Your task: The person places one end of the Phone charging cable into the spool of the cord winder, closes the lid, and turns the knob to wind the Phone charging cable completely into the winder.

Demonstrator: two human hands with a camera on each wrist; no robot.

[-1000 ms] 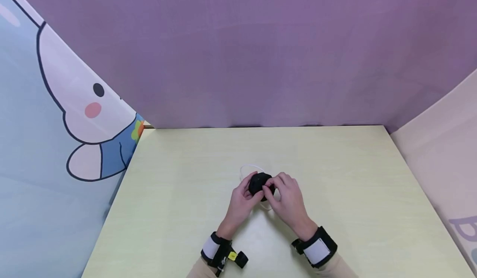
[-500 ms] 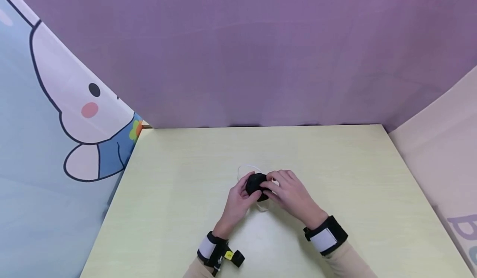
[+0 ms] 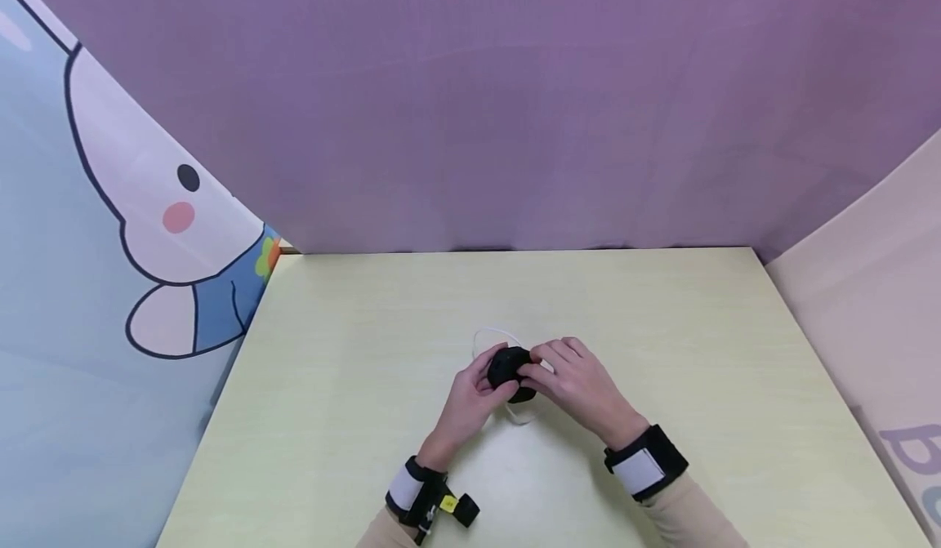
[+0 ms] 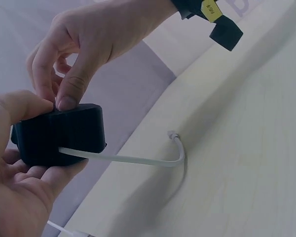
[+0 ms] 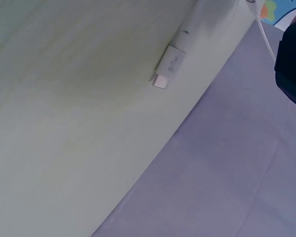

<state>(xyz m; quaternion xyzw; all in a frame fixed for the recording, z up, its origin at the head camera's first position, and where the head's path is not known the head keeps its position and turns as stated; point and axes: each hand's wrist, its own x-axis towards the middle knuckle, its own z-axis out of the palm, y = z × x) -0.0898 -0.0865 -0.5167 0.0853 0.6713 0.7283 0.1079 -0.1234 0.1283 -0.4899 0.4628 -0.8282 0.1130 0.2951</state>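
Observation:
My left hand [image 3: 466,397] holds a small black case [image 3: 506,366] above the table, thumb on one side and fingers on the other. With thumb and forefinger, my right hand [image 3: 581,389] pinches at the case's edge; what lies between those fingertips is hidden. In the left wrist view, a white cable [image 4: 118,158] comes out of the case's side and bends away over the table. The right wrist view shows a white plug [image 5: 171,61] with a metal tip, and part of the case [image 5: 293,64] at the right edge.
The pale wooden table [image 3: 367,311] spreads around both hands. A purple cloth [image 3: 515,107] hangs behind it, a printed cartoon cloth [image 3: 169,205] at the left and a pale cloth [image 3: 867,303] at the right. A second white cable end [image 4: 79,233] shows low in the left wrist view.
My right wrist has swung to the right, and its fingers have shifted along the case's edge. The case has moved only slightly in my left hand's hold.

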